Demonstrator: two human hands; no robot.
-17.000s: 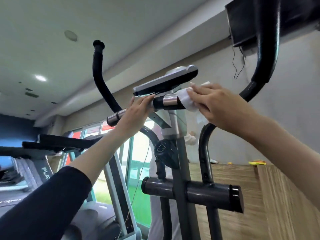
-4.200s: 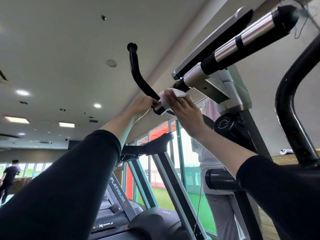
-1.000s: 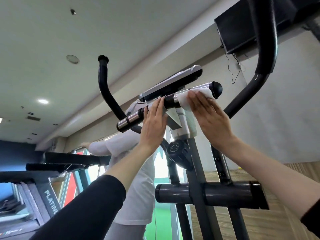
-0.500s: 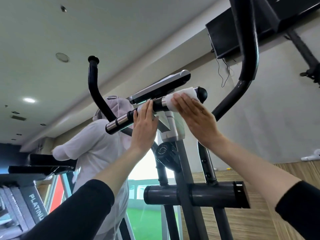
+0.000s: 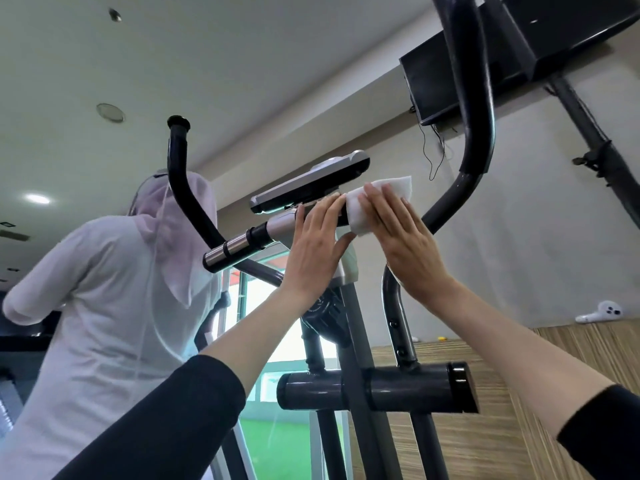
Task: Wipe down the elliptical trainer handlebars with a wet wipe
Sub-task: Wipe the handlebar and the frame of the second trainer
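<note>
Mid-wipe on the bar (image 5: pixel 258 237): right hand (image 5: pixel 405 244) flat, straight fingers (image 5: pixel 388 216) pressing wipe (image 5: pixel 398 188) onto its end, left hand (image 5: pixel 315 251) flat just beside, gripping nothing (bracing, I'd guess); next likely the chrome grip (image 5: pixel 218 254) beyond left hand.

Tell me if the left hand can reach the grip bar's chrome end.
Probably yes: the left hand rests on that bar, nothing shows between it and the chrome end, and the curved handlebar passes behind.

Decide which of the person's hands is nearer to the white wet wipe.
Right. The right hand presses flat on the wet wipe against the handlebar; the left hand rests on the handlebar just beside the wipe.
</note>
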